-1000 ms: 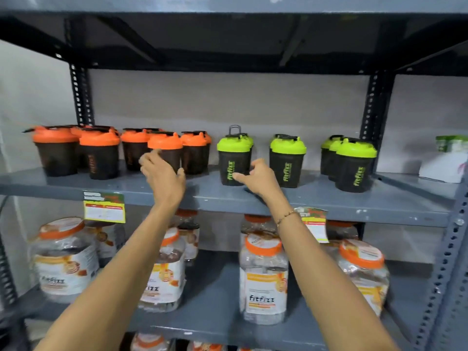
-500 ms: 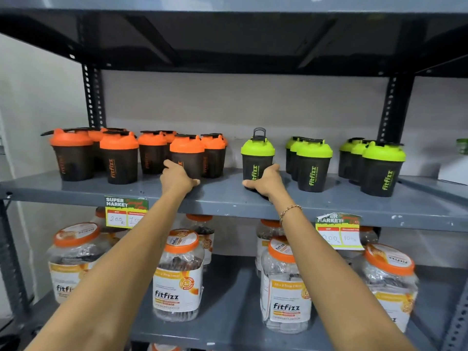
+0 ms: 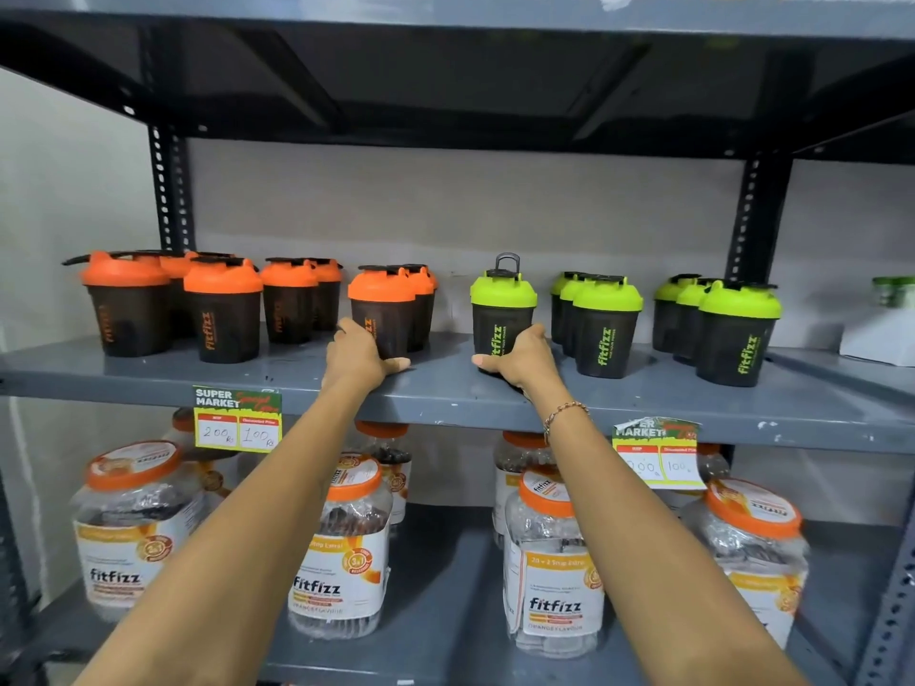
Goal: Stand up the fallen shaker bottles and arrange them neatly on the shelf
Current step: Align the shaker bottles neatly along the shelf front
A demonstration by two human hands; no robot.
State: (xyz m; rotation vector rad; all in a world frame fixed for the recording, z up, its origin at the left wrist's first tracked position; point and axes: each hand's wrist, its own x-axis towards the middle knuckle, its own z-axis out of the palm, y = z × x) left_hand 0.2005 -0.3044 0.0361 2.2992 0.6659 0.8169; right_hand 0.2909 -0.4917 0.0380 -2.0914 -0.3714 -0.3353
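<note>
Orange-lidded dark shaker bottles (image 3: 223,314), lime-green-lidded dark shaker bottles (image 3: 606,329), grey shelf (image 3: 445,393), orange-capped clear jars (image 3: 341,547).

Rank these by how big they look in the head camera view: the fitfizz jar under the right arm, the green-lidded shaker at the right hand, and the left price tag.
1. fitfizz jar, clearly largest, though it sits nearer the camera.
2. green-lidded shaker and left price tag: they look alike in area, so no ranking between them.

Shop, supermarket aisle: slotted steel shelf (image 3: 643,413) with "SUPER MARKET" price tags (image 3: 237,420) clipped at 7 and 4 o'clock, branded shakers (image 3: 606,326) in rows, identical fitfizz jars (image 3: 341,552) stocked below
</note>
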